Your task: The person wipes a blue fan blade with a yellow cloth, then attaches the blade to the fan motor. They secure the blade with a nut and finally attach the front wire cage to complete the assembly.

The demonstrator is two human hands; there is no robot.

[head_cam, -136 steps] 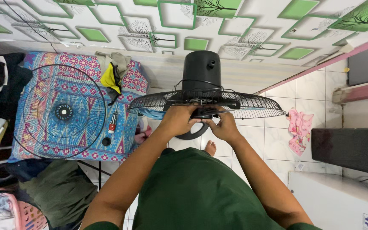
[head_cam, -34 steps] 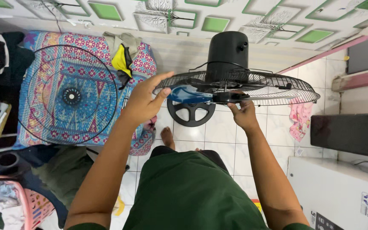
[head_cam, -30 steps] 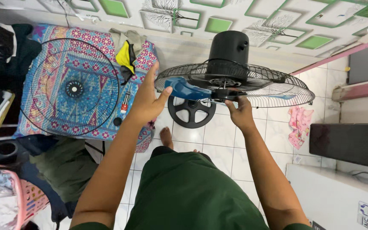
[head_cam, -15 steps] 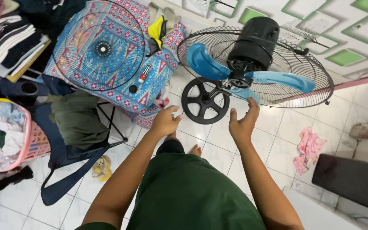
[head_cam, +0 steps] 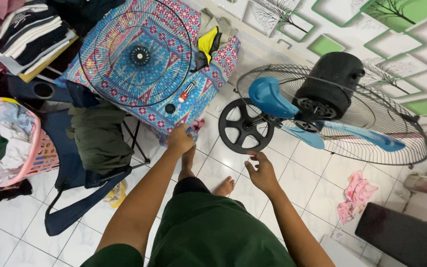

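A standing fan leans at the right, with a black motor housing (head_cam: 334, 81), three blue blades (head_cam: 268, 96), a rear wire grille (head_cam: 386, 128) and a round black base (head_cam: 245, 126). Its front grille (head_cam: 137, 57) lies flat on a patterned cloth-covered surface (head_cam: 208, 81). My left hand (head_cam: 180, 139) reaches to that surface's near edge, its fingers hidden behind the knuckles. A red-handled screwdriver (head_cam: 186, 92) and a small black cap (head_cam: 170, 108) lie just beyond it. My right hand (head_cam: 260, 170) hangs below the fan base, fingers loosely apart, holding nothing.
A folding chair with a green cloth (head_cam: 97, 138) stands left of my legs. A pink laundry basket (head_cam: 11, 143) sits at far left, folded clothes (head_cam: 30, 29) above it. A pink cloth (head_cam: 357, 195) lies on the tiled floor by a black box (head_cam: 401, 237).
Both hands have let go of the fan's blades and hub and dropped away. My left hand has moved left toward the patterned surface; the view has swung down and left.
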